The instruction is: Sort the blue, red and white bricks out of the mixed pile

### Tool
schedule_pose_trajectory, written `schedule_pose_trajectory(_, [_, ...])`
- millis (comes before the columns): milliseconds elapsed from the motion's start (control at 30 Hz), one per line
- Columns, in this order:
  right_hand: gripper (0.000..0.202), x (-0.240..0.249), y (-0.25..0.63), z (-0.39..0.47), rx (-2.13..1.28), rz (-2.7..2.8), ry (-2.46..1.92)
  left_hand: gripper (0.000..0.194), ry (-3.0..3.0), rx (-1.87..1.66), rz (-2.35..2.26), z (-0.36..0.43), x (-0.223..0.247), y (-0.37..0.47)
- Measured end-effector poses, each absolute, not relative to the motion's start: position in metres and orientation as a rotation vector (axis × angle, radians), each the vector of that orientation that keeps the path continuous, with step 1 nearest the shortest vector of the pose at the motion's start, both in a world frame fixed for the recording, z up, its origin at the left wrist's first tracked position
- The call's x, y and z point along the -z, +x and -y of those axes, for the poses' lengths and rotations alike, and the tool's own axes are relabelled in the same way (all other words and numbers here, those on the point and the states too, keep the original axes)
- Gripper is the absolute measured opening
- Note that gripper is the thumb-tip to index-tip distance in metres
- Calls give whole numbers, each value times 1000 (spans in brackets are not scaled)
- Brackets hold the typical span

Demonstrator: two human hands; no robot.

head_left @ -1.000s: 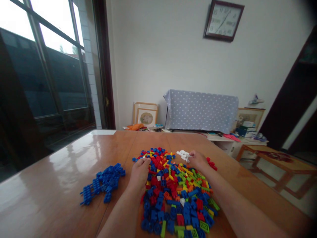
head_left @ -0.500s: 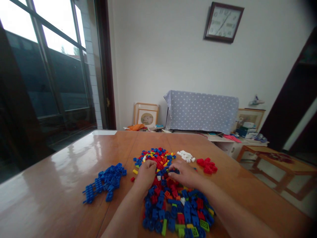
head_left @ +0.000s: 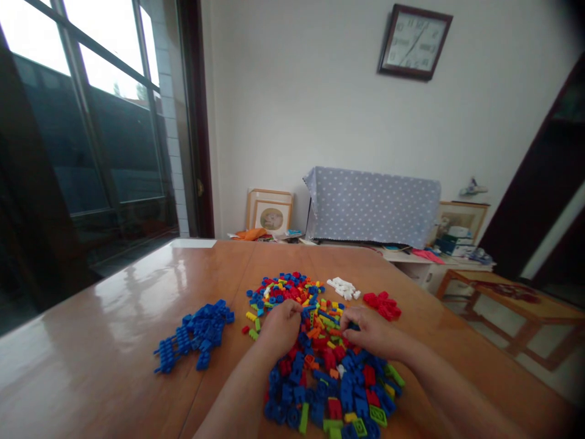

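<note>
1. We see a pile of mixed bricks (head_left: 326, 360), our dial's centre, on a glossy wooden table (head_left: 105, 372).
2. Our left hand (head_left: 281, 329), at ten o'clock, has bunched fingers; we cannot tell whether they grip a brick.
3. Our right hand (head_left: 372, 332) curls its fingers at two.
4. We have blue pieces (head_left: 198, 332) at nine, white pieces (head_left: 342, 288) just past twelve, red pieces (head_left: 382, 305) between one and two.
5. Past the table, we see a dotted cloth (head_left: 375, 204) between twelve and one.
</note>
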State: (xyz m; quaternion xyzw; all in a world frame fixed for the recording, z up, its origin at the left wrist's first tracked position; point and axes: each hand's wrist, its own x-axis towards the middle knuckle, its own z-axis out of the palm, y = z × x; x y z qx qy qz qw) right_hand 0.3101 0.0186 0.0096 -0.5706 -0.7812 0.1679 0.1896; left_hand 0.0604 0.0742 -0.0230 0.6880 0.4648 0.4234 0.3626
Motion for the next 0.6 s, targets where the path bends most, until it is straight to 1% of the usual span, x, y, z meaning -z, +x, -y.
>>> schedule_pose_trajectory(133, [13,-6,316,-25,-436,2060,-1634,20,1843,-1014,-1016,-64,18,65])
schedule_pose_trajectory(300, [19,-9,311,-27,-437,1999,-1634,20,1725,-987,-842,-54,9,69])
schedule_pose_trajectory(433, [21,-14,303,-34,-440,2045,-1592,21,1537,-1192,-925,-63,3,66])
schedule_pose_trajectory(600, [20,-22,283,-63,-350,2092,-1575,24,1005,-1586,-1168,-80,-1,51])
